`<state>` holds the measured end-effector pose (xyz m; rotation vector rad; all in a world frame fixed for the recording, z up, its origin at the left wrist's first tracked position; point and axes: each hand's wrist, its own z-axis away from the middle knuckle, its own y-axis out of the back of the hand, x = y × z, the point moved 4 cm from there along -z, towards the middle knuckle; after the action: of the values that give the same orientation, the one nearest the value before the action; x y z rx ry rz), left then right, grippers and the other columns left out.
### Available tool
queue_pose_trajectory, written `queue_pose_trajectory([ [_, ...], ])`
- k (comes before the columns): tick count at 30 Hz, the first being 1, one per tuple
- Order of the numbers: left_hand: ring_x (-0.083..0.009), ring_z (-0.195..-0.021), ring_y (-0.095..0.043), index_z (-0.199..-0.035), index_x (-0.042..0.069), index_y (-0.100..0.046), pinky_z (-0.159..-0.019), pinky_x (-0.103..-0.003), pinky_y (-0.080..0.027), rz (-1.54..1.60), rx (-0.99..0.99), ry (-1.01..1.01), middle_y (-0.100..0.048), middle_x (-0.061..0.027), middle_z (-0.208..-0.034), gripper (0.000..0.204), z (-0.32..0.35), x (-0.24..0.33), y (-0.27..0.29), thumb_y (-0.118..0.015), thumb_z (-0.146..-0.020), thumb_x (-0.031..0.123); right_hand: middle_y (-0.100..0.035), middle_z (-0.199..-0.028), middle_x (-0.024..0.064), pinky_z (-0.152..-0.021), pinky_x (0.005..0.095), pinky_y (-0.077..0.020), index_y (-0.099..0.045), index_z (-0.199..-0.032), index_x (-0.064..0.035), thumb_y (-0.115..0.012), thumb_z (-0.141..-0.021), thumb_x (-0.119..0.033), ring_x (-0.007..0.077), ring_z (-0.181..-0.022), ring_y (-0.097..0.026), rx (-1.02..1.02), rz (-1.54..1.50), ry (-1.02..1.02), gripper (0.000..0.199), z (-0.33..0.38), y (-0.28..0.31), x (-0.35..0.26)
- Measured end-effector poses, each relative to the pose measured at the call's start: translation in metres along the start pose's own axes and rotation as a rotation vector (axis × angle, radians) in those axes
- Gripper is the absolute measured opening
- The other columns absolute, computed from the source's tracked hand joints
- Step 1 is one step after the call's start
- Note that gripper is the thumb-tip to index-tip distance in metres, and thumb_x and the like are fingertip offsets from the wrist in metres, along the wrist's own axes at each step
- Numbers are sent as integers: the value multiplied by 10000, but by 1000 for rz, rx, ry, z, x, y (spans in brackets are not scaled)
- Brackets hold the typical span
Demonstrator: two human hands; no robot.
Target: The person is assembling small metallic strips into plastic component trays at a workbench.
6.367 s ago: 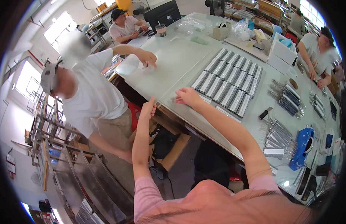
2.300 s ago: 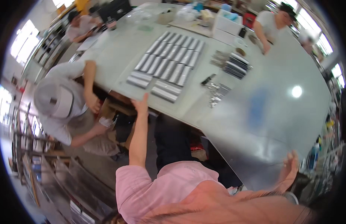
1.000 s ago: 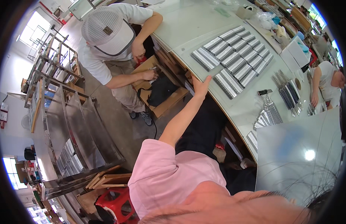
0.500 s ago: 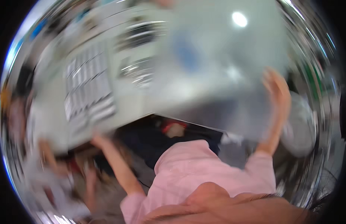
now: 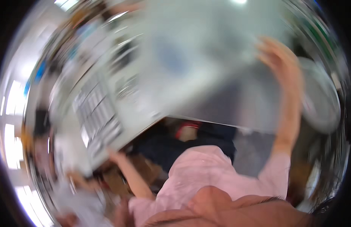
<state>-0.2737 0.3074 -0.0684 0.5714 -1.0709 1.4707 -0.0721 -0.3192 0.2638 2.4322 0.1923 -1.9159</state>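
My right hand (image 5: 277,56) is raised over the right part of the pale glossy surface (image 5: 198,34), arm stretched forward. Its fingers are bent and look apart. I make out nothing between them, though motion smears them. My left hand (image 5: 117,155) is at the table's front edge, nearest to a set of grey-white strips (image 5: 96,108) laid in rows. Its fingers are too blurred to read. Through or on the glossy surface shows a blurred blue patch (image 5: 171,58). Beyond the strips lie a dark object (image 5: 124,55) and small shiny pieces (image 5: 128,87), both indistinct.
A co-worker's arm (image 5: 83,181) reaches to the table's left end. Another person's arm (image 5: 126,7) shows at the far side. A whitish rounded object (image 5: 321,96) stands right of my forearm. Brown cardboard (image 5: 120,181) is below the table edge.
The whole view has swung, so the table looks tilted and the strips sit lower and further right. My right hand appears higher in the picture. My left hand stays by the front edge.
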Motion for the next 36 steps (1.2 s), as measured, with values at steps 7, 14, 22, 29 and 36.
queue_pose_trajectory([
  [7, -255, -1223, -482, -1433, -11, -308, -1026, -371, -389, 69, 150, -438, -466, -160, -1388, 701, -53, 60, 63, -685, -883, 205, -394, -1477, 181, -1117, 389, -239, -390, -1455, -35, -484, -979, -415, 307, -1328, -390, -43, 66, -98, 617, -9, 47, 43],
  [14, -299, -1264, -406, -1443, 5, -249, -1068, -370, -322, -8, 269, -313, -359, -183, -1411, 805, -22, 69, 74, -720, -855, 288, -526, -1351, 103, -921, 280, -341, -434, -1427, -29, -510, -975, -405, 146, -1058, -500, -61, 200, -287, 593, -19, -68, 11],
  [22, -275, -972, -555, -1187, -24, -494, -891, -370, -458, -225, 634, -520, -570, -137, -1070, 499, -93, 95, 139, -717, -819, 227, -496, -1361, 73, -961, 268, -327, -354, -1471, -58, -396, -982, -562, 135, -1137, -474, -266, 161, -285, 704, -35, -62, 39],
  [29, -162, -675, -557, -1075, 25, -558, -711, -349, -522, 142, 386, -162, -568, -51, -815, 242, -134, 151, 149, -445, -864, -5, -576, -1274, 42, -713, 156, -411, -373, -1455, -54, -524, -989, -378, 69, -899, -562, -220, 34, -311, 587, -28, -89, 58],
  [36, -218, -865, -571, -1005, 54, -520, -807, -409, -551, 74, 431, 172, -533, -92, -935, 162, -135, 190, 153, -537, -850, 11, -531, -1289, 48, -747, 174, -388, -402, -1442, -69, -538, -975, -400, 77, -958, -519, -228, 118, -333, 588, -28, -102, 54],
])
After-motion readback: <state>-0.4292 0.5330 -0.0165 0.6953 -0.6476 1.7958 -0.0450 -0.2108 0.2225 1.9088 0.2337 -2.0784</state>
